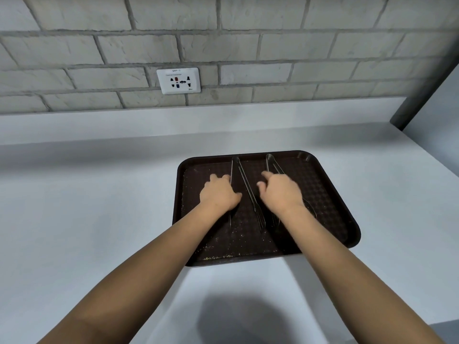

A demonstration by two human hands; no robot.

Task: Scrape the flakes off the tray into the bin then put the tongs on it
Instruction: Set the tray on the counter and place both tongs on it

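The dark tray [323,194] lies on the white table [99,219]; two metal tongs [244,187] rest on it, flakes [218,256] along its near edge; the left hand [219,194] and right hand [280,192] hover above the tongs with loosely curled fingers, whether gripping cannot be told.

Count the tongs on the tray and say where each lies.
2. The left tongs lie at the middle of the brown tray, beside the left hand. The right tongs lie just right of them, partly hidden under the right hand.
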